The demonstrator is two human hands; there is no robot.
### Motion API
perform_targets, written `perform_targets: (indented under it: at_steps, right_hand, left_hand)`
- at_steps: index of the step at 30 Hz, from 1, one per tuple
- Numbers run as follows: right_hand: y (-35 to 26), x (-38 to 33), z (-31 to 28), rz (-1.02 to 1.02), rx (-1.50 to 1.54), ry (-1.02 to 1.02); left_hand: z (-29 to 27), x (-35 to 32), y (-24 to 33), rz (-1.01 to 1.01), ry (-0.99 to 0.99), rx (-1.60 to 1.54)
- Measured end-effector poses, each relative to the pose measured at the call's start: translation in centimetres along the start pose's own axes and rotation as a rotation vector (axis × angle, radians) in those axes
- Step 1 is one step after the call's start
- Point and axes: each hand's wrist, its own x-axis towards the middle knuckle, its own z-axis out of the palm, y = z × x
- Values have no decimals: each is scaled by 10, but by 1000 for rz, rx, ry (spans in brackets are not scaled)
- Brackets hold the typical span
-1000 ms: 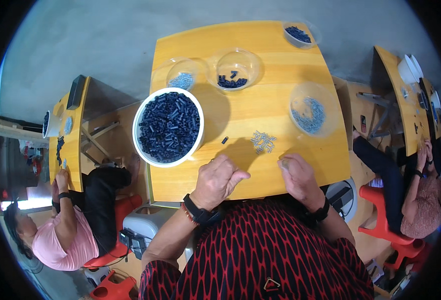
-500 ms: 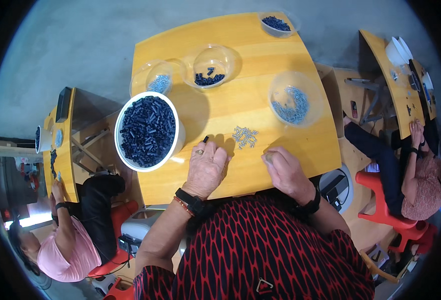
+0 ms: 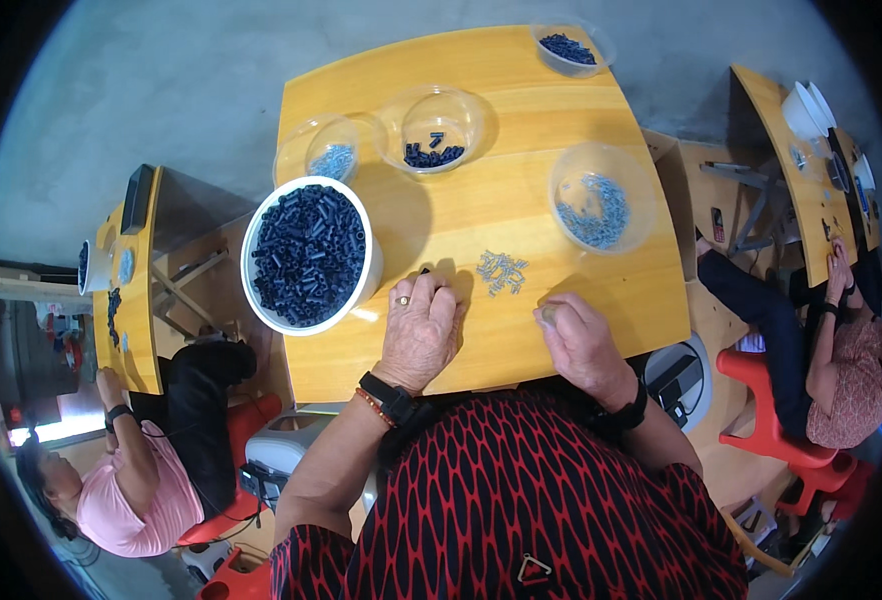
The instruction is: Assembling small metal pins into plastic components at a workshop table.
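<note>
On the yellow wooden table, my left hand lies palm down with its fingers curled. The dark end of a small black tube peeks out at its fingertips; the rest is hidden. To the right, my right hand is closed, thumb against the fingers, and whatever it may hold cannot be made out. A loose pile of small silvery metal pieces lies between and just beyond both hands. Left of my left hand, a white bucket is heaped with black tubes.
Clear plastic bowls stand farther back: one with a few black tubes, one with metal pieces, another with metal pieces at right. A bowl of dark pieces sits at the far corner. People work at tables on both sides.
Less of the black tube shows beyond my left fingertips than before. Both hands stay in nearly the same places, and the whole view has shifted slightly.
</note>
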Motion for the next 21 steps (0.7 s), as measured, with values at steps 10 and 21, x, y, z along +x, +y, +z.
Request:
perform_targets:
  at_steps: [10, 21]
  right_hand:
    - [-1, 2, 0, 13, -15, -9]
    - [2, 0, 0, 11, -13, -13]
  left_hand:
    - [-2, 2, 1, 25, 83, 12]
    - [-7, 2, 2, 3, 61, 28]
